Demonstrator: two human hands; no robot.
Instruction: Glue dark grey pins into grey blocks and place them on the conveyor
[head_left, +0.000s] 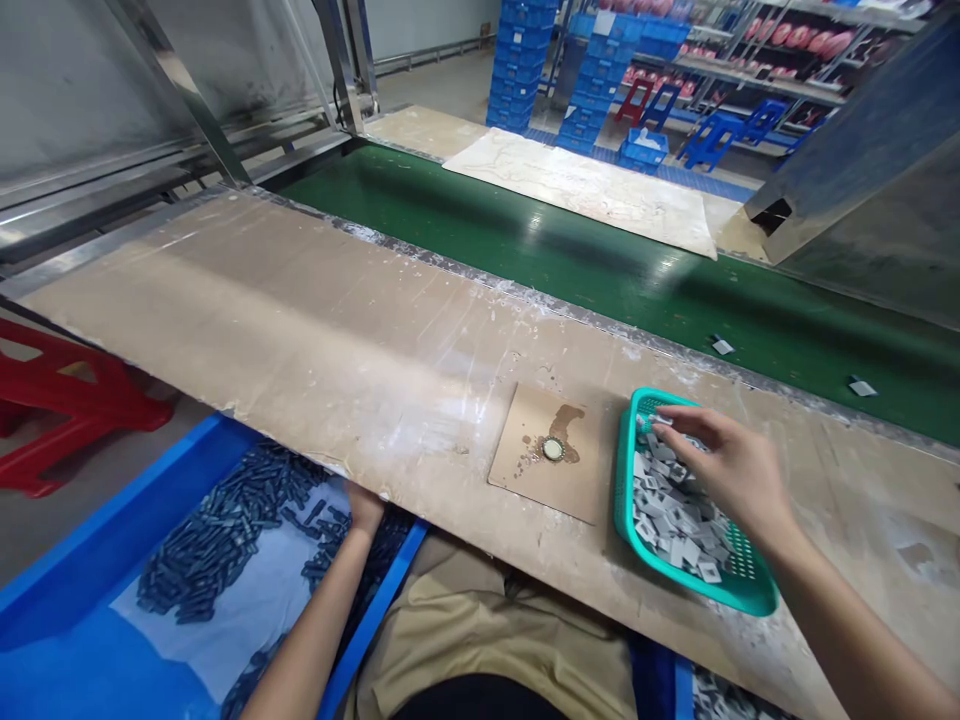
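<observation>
My right hand (724, 455) is over the green plastic basket (624, 500), thumb and fingers closed in a pinch at its far end; what sits between the fingertips is too small to make out. Small grey-white square pieces (675, 520) fill much of the basket. My left hand (365, 508) reaches into the blue bin (97, 530) below the table edge, its fingers hidden under the tabletop. Dark, short stick-like parts (225, 530) lie in that bin on a white sheet. Left of the basket, a cardboard square (517, 450) carries a small round cap-like dish (553, 449) amid wet stains.
Beyond the brown tabletop (300, 320) runs a green conveyor belt (465, 220) with two small pieces (862, 387) on it. A red stool (67, 400) stands at left. Stacked blue crates (517, 70) are in the back. Another container of grey pieces (727, 697) is below the front edge.
</observation>
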